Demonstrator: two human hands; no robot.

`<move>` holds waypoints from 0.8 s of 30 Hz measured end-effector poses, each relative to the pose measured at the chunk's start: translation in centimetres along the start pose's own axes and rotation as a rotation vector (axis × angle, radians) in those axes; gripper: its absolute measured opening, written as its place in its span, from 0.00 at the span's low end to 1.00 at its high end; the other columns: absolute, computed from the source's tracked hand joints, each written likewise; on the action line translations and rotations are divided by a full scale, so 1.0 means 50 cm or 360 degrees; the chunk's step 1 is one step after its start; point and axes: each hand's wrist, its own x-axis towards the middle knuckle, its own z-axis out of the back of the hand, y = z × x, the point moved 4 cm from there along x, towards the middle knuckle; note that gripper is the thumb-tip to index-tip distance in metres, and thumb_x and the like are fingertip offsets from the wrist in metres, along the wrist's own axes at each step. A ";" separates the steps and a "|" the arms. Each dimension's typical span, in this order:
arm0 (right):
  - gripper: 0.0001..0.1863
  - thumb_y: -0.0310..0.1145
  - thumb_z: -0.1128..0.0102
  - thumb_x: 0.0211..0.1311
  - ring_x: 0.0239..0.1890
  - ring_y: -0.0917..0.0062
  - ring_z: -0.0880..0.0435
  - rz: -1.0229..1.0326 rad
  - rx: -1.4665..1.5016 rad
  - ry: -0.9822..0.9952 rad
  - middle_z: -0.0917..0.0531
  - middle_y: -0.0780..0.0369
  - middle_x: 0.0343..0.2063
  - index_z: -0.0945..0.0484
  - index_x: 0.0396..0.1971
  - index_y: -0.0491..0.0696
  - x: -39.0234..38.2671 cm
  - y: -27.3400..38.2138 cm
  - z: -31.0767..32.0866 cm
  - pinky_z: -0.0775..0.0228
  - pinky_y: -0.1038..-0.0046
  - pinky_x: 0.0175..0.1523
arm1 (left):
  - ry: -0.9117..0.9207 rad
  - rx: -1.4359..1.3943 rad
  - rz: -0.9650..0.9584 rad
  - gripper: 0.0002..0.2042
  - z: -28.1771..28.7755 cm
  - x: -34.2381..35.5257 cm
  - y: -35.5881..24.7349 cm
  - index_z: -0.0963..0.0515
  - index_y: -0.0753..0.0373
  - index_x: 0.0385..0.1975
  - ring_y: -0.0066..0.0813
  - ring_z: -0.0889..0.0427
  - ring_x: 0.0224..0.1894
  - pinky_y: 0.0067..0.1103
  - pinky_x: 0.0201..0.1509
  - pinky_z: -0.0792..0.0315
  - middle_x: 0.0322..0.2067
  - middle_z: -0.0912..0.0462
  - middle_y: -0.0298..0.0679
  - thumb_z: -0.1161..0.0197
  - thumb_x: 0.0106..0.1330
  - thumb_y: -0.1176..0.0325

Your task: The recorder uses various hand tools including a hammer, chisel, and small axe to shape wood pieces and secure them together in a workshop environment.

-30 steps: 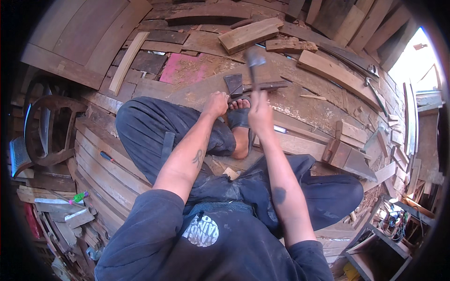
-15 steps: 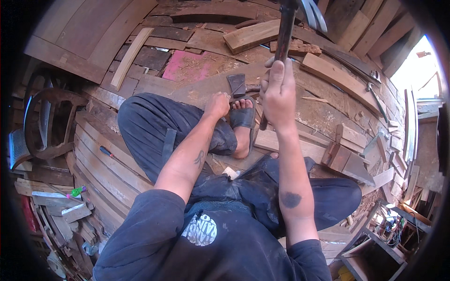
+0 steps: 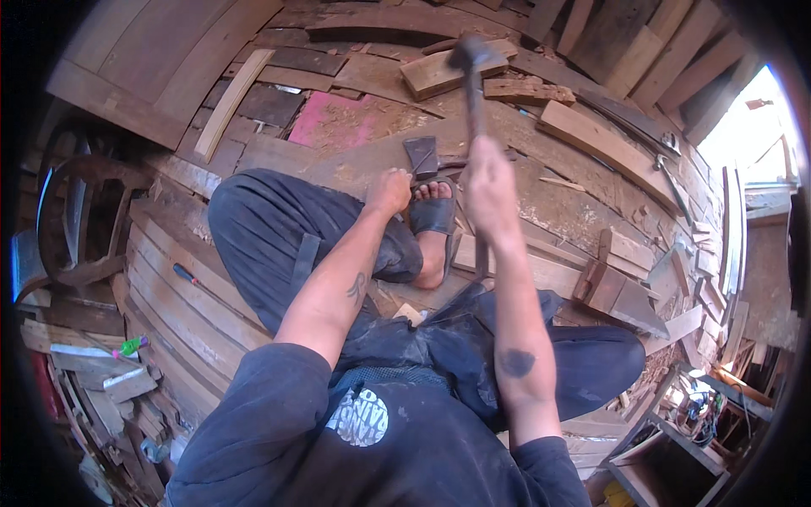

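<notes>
The relation that seems to matter most is between the axe (image 3: 422, 158) and the two hands: its dark metal head lies just ahead of the left hand (image 3: 389, 191) and a little to that hand's right, while its long axis runs roughly crosswise, the handle reaching rightward until it passes behind the right hand (image 3: 492, 190). The left hand is therefore the nearer one to the axe head, and the right hand covers part of the handle in this view; whether they touch there cannot be told. The left hand is curled closed, thumb side toward the axe head, and I cannot tell whether something slim is pinched between its fingers. The right hand is wrapped firmly around the hammer (image 3: 475, 106), whose shaft points away from the person, the blurred head well ahead of both hands and the butt end sticking out behind the right fist. The axe thus lies on the near side of the hammer head, ahead of the left hand. A sandalled foot (image 3: 432, 221) rests between the two hands, toes just short of the axe head. Ahead of the left hand, beyond the axe, is a pink panel (image 3: 334, 120); a pale timber block (image 3: 431, 78) lies ahead of the right hand, near the hammer head.
</notes>
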 end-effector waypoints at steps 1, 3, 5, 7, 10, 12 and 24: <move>0.21 0.45 0.62 0.82 0.19 0.84 0.35 0.0024 0.0029 -0.0041 0.33 0.70 0.17 0.29 0.32 0.46 0.015 0.031 0.007 0.40 0.76 0.25 | 0.0036 0.0045 -0.0050 0.16 0.000 -0.004 -0.002 0.17 0.66 0.41 0.51 0.18 0.51 0.40 0.57 0.25 0.46 0.16 0.53 0.51 0.74 0.64; 0.20 0.45 0.61 0.82 0.16 0.90 0.39 0.0085 0.0122 -0.0073 0.36 0.74 0.15 0.29 0.34 0.48 0.031 0.063 0.018 0.48 0.80 0.21 | 0.0077 0.0090 -0.0098 0.16 0.004 -0.007 -0.005 0.17 0.67 0.40 0.51 0.18 0.51 0.39 0.57 0.25 0.45 0.16 0.53 0.51 0.74 0.64; 0.19 0.46 0.62 0.82 0.16 0.92 0.39 0.0152 0.0207 -0.0142 0.37 0.74 0.15 0.28 0.36 0.48 0.028 0.046 0.019 0.49 0.82 0.20 | 0.0049 0.0068 -0.0161 0.15 0.010 -0.010 -0.011 0.17 0.68 0.40 0.50 0.18 0.50 0.39 0.56 0.24 0.45 0.16 0.55 0.50 0.73 0.65; 0.22 0.46 0.62 0.81 0.21 0.77 0.28 0.0189 -0.0226 -0.0125 0.30 0.64 0.18 0.26 0.39 0.44 0.014 -0.013 0.006 0.34 0.73 0.27 | 0.0051 0.0076 -0.0138 0.15 0.013 -0.009 -0.013 0.17 0.68 0.40 0.51 0.18 0.51 0.39 0.56 0.25 0.45 0.16 0.54 0.50 0.73 0.65; 0.28 0.50 0.62 0.79 0.41 0.56 0.15 -0.0398 -0.0820 0.0092 0.16 0.47 0.34 0.22 0.46 0.39 -0.035 -0.161 -0.044 0.24 0.61 0.46 | 0.0046 -0.0024 -0.0048 0.15 0.007 -0.012 -0.009 0.17 0.67 0.41 0.51 0.19 0.53 0.39 0.57 0.25 0.46 0.16 0.54 0.50 0.74 0.65; 0.30 0.52 0.63 0.78 0.48 0.54 0.15 -0.0803 -0.1111 0.0297 0.16 0.43 0.41 0.21 0.47 0.38 -0.045 -0.238 -0.042 0.25 0.60 0.54 | 0.0004 -0.0124 0.0034 0.15 0.001 -0.010 -0.003 0.18 0.66 0.42 0.51 0.19 0.54 0.40 0.57 0.25 0.46 0.17 0.53 0.50 0.74 0.65; 0.24 0.48 0.60 0.79 0.31 0.57 0.17 -0.0099 -0.0253 -0.0079 0.19 0.45 0.26 0.25 0.39 0.40 0.032 0.024 0.023 0.28 0.60 0.40 | 0.0087 0.0000 -0.0041 0.15 -0.009 -0.002 0.003 0.18 0.64 0.44 0.52 0.20 0.54 0.41 0.58 0.26 0.49 0.17 0.51 0.50 0.74 0.63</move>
